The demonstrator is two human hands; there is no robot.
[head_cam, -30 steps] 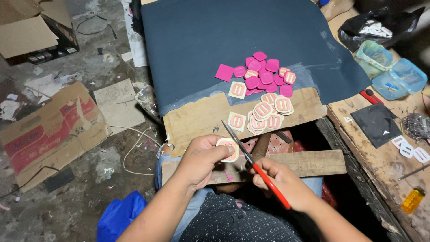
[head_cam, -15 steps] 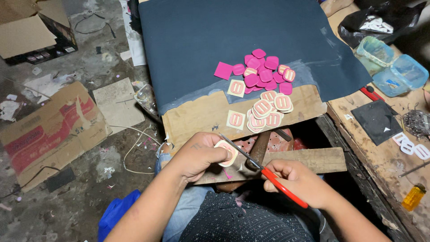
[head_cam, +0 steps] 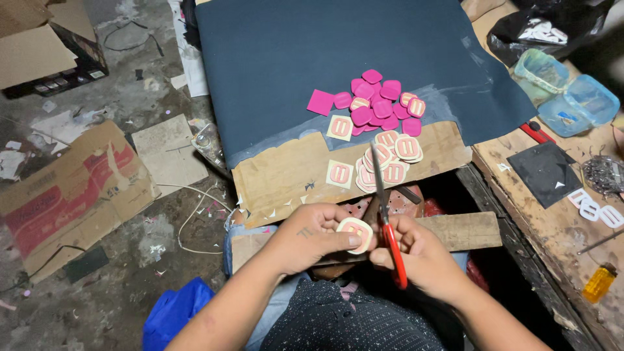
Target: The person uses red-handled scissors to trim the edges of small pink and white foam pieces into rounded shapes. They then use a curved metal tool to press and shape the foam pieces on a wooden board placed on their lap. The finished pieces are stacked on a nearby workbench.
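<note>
My left hand [head_cam: 305, 237] pinches a small cream patch with a pink centre [head_cam: 356, 234] in front of my lap. My right hand [head_cam: 419, 257] grips red-handled scissors [head_cam: 387, 224] whose blades point up and away, right beside the patch's edge. Ahead, on a cardboard sheet [head_cam: 286, 179], lies a heap of trimmed cream-and-pink patches [head_cam: 387, 162]. Further back a pile of pink pieces [head_cam: 377, 104] rests on a dark blue sheet [head_cam: 312, 58].
A wooden plank [head_cam: 465, 229] crosses my lap. On the wooden bench at right are clear plastic tubs [head_cam: 565, 97], a black square [head_cam: 545, 170], white buckles [head_cam: 595, 208] and a small yellow bottle [head_cam: 598, 283]. Flattened cartons [head_cam: 65, 188] and a blue bag [head_cam: 172, 312] lie on the floor at left.
The scissors swung from slanting toward the lower right to pointing nearly straight up. My right hand drew in closer to the left, and the patch was turned in my fingers.
</note>
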